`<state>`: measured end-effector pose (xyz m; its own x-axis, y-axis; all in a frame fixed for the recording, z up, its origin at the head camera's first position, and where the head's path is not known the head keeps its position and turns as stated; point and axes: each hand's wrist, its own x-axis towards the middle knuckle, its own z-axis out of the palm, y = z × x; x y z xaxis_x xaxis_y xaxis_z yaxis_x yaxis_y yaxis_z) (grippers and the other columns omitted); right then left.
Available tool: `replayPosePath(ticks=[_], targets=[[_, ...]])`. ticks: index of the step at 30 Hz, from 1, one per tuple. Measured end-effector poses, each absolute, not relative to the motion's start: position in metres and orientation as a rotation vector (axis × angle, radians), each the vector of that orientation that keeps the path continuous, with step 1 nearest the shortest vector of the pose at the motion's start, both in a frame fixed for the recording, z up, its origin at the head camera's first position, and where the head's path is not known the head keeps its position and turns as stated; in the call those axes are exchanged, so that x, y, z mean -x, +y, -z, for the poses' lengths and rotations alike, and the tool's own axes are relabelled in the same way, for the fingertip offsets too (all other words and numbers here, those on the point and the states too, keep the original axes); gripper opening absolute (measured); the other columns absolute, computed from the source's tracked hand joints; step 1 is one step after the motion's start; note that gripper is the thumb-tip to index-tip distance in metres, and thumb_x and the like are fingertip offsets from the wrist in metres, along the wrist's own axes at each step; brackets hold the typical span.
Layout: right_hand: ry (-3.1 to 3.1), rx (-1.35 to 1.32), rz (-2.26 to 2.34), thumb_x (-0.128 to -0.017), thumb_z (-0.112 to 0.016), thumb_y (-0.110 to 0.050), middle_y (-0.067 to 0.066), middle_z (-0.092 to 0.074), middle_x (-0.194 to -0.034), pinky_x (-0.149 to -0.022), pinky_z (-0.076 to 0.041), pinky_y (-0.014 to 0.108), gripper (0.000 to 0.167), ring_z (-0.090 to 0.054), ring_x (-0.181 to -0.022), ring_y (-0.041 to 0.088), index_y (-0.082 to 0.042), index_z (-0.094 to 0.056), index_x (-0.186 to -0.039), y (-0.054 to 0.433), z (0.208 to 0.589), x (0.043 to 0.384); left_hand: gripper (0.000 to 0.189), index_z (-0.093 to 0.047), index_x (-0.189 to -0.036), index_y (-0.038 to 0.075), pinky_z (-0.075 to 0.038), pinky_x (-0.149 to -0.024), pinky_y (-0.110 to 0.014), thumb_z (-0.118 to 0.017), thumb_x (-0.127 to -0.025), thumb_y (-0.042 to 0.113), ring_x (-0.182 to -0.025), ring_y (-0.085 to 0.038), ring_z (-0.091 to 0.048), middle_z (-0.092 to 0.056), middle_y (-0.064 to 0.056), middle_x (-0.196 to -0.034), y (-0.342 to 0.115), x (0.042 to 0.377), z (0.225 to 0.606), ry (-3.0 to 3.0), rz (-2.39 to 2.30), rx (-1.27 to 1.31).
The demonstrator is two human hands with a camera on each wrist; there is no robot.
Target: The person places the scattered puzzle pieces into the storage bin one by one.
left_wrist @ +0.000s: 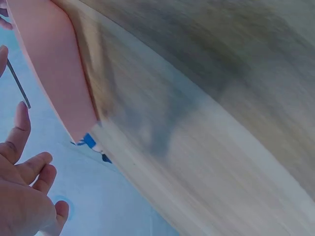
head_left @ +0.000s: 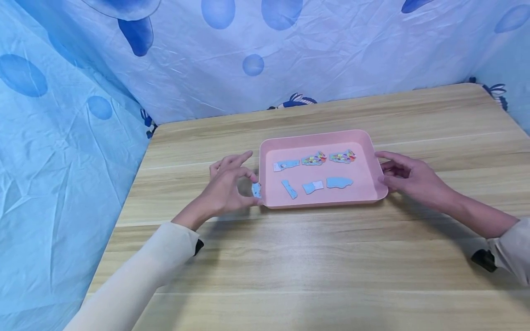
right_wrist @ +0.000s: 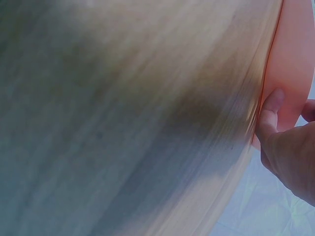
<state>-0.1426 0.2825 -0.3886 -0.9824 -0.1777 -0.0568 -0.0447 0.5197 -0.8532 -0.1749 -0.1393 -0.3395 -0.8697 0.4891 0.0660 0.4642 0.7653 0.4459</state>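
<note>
My left hand [head_left: 225, 188] pinches a small light-blue jigsaw piece [head_left: 256, 190] between thumb and index finger, just beside the left wall of a shallow pink tray [head_left: 285, 202]. The left wrist view shows this piece [left_wrist: 18, 84] edge-on as a thin grey strip, with the other fingers spread. At the tray's right end, my right hand [head_left: 414, 177] holds the side, its thumb [right_wrist: 273, 101] against the outer wall. Inside the tray lie several flat pieces in two rows: two multicoloured ones, such as this piece [head_left: 342, 156], and plainer light-blue ones, such as this piece [head_left: 339, 182].
The tray stands on a wood-grain table [head_left: 310, 262]. Behind the table's far edge hangs a blue patterned cloth [head_left: 207, 69], which also covers the left side. A black band [head_left: 484, 260] shows at the right sleeve.
</note>
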Motion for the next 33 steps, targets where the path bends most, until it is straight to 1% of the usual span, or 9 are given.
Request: replayPosePath(ticks=[6, 10, 15, 20, 25, 28, 33], targets=[[2.620, 0.162, 1.448, -0.094, -0.063, -0.017, 0.016, -0.058, -0.124, -0.071, -0.052, 0.016, 0.056, -0.057, -0.096, 0.001, -0.015, -0.042, -0.145, 0.281, 0.388, 0.143, 0.038, -0.065, -0.083, 0.021, -0.014, -0.107, -0.049, -0.091, -0.062, 0.039, -0.137, -0.023, -0.027, -0.032, 0.001, -0.155, -0.124, 0.176, 0.338, 2.900, -0.725, -0.816], [2.615, 0.143, 1.444, -0.094, -0.063, -0.019, 0.015, -0.058, -0.124, -0.071, -0.053, 0.018, 0.055, -0.057, -0.097, 0.001, -0.017, -0.042, -0.145, 0.282, 0.389, 0.143, 0.037, -0.063, -0.082, 0.021, -0.012, -0.108, -0.049, -0.090, -0.063, 0.037, -0.137, -0.021, -0.026, -0.031, 0.000, -0.155, -0.111, 0.178, 0.339, 2.875, -0.739, -0.842], [2.619, 0.186, 1.453, -0.094, -0.062, -0.017, 0.019, -0.057, -0.124, -0.070, -0.052, 0.016, 0.057, -0.056, -0.096, 0.000, -0.012, -0.040, -0.146, 0.283, 0.390, 0.143, 0.036, -0.064, -0.084, 0.022, -0.011, -0.110, -0.048, -0.090, -0.063, 0.036, -0.139, -0.020, -0.024, -0.032, -0.001, -0.155, -0.096, 0.182, 0.341, 2.849, -0.735, -0.889], [2.609, 0.213, 1.476, -0.094, -0.061, -0.013, 0.021, -0.056, -0.125, -0.070, -0.052, 0.015, 0.058, -0.056, -0.096, 0.000, -0.009, -0.038, -0.147, 0.283, 0.391, 0.143, 0.037, -0.063, -0.084, 0.023, -0.011, -0.110, -0.048, -0.089, -0.063, 0.040, -0.143, -0.025, -0.020, -0.032, -0.002, -0.155, -0.083, 0.186, 0.343, 2.843, -0.656, -0.925], [2.620, 0.147, 1.451, -0.094, -0.061, -0.014, 0.017, -0.058, -0.124, -0.071, -0.052, 0.017, 0.055, -0.056, -0.096, 0.001, -0.015, -0.041, -0.146, 0.281, 0.388, 0.143, 0.037, -0.063, -0.087, 0.023, -0.010, -0.110, -0.048, -0.086, -0.066, 0.044, -0.145, -0.023, -0.016, -0.032, -0.001, -0.155, -0.075, 0.194, 0.344, 2.850, -0.540, -0.913], [2.622, 0.127, 1.445, -0.094, -0.062, -0.016, 0.015, -0.059, -0.124, -0.071, -0.053, 0.018, 0.055, -0.057, -0.097, 0.002, -0.017, -0.042, -0.145, 0.280, 0.388, 0.143, 0.037, -0.063, -0.087, 0.023, -0.011, -0.109, -0.048, -0.085, -0.067, 0.045, -0.144, -0.020, -0.018, -0.033, -0.002, -0.154, -0.069, 0.200, 0.346, 2.849, -0.476, -0.909], [2.621, 0.165, 1.452, -0.094, -0.062, -0.017, 0.018, -0.058, -0.123, -0.071, -0.052, 0.016, 0.056, -0.056, -0.097, 0.003, -0.014, -0.041, -0.146, 0.281, 0.388, 0.143, 0.036, -0.061, -0.084, 0.023, -0.012, -0.107, -0.048, -0.084, -0.067, 0.046, -0.143, -0.021, -0.023, -0.036, -0.004, -0.153, -0.060, 0.209, 0.349, 2.843, -0.395, -0.914]])
